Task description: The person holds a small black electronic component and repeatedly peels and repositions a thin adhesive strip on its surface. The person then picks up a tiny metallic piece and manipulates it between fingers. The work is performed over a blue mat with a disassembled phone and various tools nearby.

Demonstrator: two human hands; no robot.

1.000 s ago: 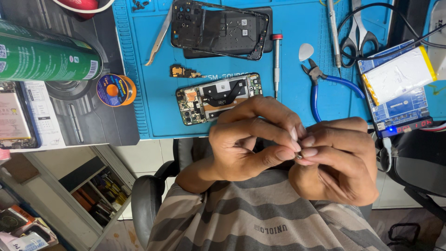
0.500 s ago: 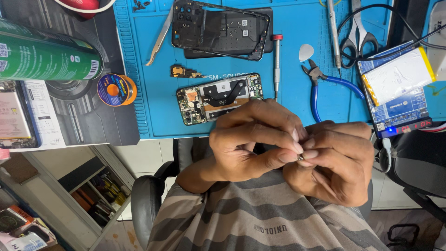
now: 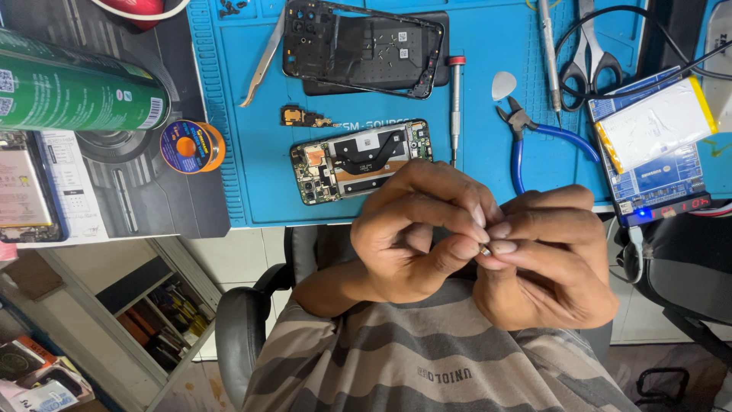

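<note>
Both my hands are raised together in front of my striped shirt, below the edge of the blue work mat. My left hand and my right hand pinch one tiny metallic part between thumbs and fingertips. The part is too small to identify. Just beyond my hands, an opened phone lies on the mat with its circuit board exposed. A black phone frame lies further back.
The mat carries tweezers, a red-capped screwdriver, blue-handled pliers, scissors, a white pick and a small board piece. Left are a solder spool and green spray can. A blue tester with a battery pouch sits right.
My hands stay together on the small part, with only slight shifts of the fingers. Nothing on the mat has moved.
</note>
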